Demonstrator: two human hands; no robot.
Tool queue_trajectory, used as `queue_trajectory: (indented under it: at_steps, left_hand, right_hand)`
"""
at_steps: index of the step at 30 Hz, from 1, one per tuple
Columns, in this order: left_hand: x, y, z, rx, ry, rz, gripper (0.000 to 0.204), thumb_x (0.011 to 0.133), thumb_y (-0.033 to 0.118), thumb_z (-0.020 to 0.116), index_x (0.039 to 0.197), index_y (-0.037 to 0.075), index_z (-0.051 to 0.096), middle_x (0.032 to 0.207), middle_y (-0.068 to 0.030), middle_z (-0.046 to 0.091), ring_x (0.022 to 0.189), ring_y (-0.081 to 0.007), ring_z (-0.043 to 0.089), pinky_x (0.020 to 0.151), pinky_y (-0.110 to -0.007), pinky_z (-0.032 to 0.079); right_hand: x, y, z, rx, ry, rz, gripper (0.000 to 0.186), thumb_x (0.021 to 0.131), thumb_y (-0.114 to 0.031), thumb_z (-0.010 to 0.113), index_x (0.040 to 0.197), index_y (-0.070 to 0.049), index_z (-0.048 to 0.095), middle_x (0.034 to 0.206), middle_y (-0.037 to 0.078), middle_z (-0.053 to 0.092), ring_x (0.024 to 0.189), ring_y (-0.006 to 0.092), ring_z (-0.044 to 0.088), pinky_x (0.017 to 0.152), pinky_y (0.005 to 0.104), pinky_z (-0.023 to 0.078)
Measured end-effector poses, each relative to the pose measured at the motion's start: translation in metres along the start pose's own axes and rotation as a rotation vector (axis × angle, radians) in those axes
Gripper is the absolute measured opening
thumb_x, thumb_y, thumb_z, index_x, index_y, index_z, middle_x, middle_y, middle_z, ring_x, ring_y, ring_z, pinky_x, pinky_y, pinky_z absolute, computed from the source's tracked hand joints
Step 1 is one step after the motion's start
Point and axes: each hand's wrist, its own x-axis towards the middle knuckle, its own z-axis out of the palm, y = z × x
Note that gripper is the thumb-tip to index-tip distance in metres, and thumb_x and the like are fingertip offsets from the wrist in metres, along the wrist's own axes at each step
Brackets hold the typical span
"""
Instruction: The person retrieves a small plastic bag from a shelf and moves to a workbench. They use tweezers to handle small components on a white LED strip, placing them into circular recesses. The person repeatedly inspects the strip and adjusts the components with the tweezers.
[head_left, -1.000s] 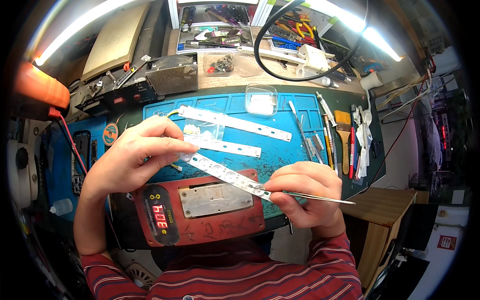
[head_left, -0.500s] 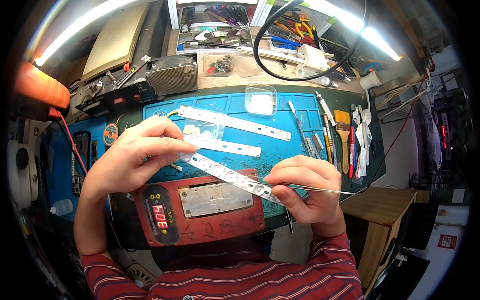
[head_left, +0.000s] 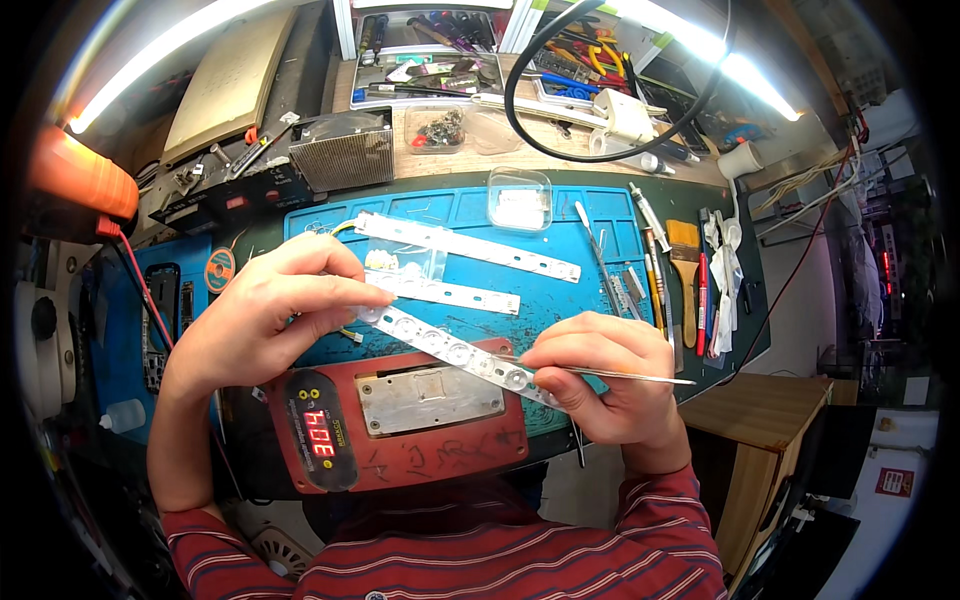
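Note:
My left hand (head_left: 280, 310) pinches the upper-left end of a white LED strip (head_left: 430, 339) with round clear lenses, held diagonally above a red hot plate (head_left: 515, 432) with a bare metal top and digital display. My right hand (head_left: 610, 380) grips thin metal tweezers (head_left: 660, 379) at the strip's lower-right part, their tips near a lens. Whether the fingers also grip the strip is hard to tell. Two more white strips (head_left: 535, 262) and a clear plastic bag (head_left: 405, 260) of small parts lie on the blue mat (head_left: 470, 205).
An orange tool (head_left: 85, 170), solder spool (head_left: 221, 268) and phone frame (head_left: 160, 330) are at left. A brush (head_left: 685, 258), pens and picks lie right. A clear box (head_left: 521, 200), heatsink (head_left: 343, 150), tool trays (head_left: 430, 75) and looped black cable (head_left: 515, 110) are behind.
My right hand and the tweezers have shifted slightly up and left along the strip, with the tweezers' rear end higher than before. My left hand has stayed in place.

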Motion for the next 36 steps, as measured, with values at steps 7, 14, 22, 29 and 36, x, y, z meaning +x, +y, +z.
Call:
queue_trajectory:
  at_steps: [7, 14, 22, 29, 36]
  left_hand:
    - [0.001, 0.002, -0.003, 0.017, -0.009, 0.024, 0.040, 0.082, -0.010, 0.071, 0.118, 0.007, 0.077, 0.105, -0.0084, 0.065, 0.101, -0.0245, 0.064, 0.085, -0.035, 0.052]
    - [-0.004, -0.002, -0.022, -0.039, 0.144, -0.038, 0.032, 0.089, -0.008, 0.061, 0.118, 0.000, 0.071, 0.106, -0.0106, 0.063, 0.099, -0.0238, 0.061, 0.087, -0.033, 0.049]
    - [-0.008, -0.004, -0.023, 0.019, 0.192, -0.113, 0.030, 0.092, -0.005, 0.057, 0.119, -0.001, 0.067, 0.109, -0.0122, 0.061, 0.105, -0.0245, 0.059, 0.095, -0.033, 0.046]
    - [-0.035, -0.003, -0.030, 0.024, 0.307, -0.250, 0.025, 0.100, 0.003, 0.054, 0.122, -0.003, 0.062, 0.115, -0.0108, 0.053, 0.107, -0.0195, 0.053, 0.096, -0.028, 0.040]
    - [-0.073, 0.002, -0.026, 0.027, 0.456, -0.315, 0.023, 0.104, 0.006, 0.052, 0.123, -0.003, 0.061, 0.121, -0.0102, 0.053, 0.112, -0.0190, 0.051, 0.101, -0.029, 0.038]
  right_hand:
    - [-0.001, 0.000, -0.005, 0.010, 0.058, 0.001, 0.012, 0.089, -0.004, 0.077, 0.099, 0.001, 0.073, 0.088, 0.013, 0.074, 0.075, 0.0262, 0.073, 0.064, 0.0323, 0.057]
    - [-0.011, 0.000, -0.010, 0.054, 0.399, 0.089, 0.013, 0.097, -0.009, 0.072, 0.100, 0.003, 0.072, 0.088, 0.013, 0.073, 0.075, 0.0238, 0.070, 0.067, 0.0307, 0.055]
    - [-0.021, -0.005, -0.036, -0.077, 0.460, -0.238, 0.021, 0.096, -0.022, 0.075, 0.105, -0.003, 0.072, 0.093, 0.013, 0.074, 0.078, 0.0227, 0.070, 0.069, 0.0321, 0.056]
    - [-0.004, 0.027, -0.024, 0.290, -0.066, -0.007, 0.011, 0.095, -0.010, 0.071, 0.105, -0.004, 0.070, 0.095, 0.010, 0.071, 0.082, 0.0276, 0.070, 0.072, 0.0364, 0.056]
    - [0.003, 0.042, -0.017, 0.290, -0.085, -0.086, 0.010, 0.093, -0.012, 0.072, 0.098, -0.006, 0.066, 0.091, 0.009, 0.068, 0.084, 0.0315, 0.069, 0.073, 0.0397, 0.054]
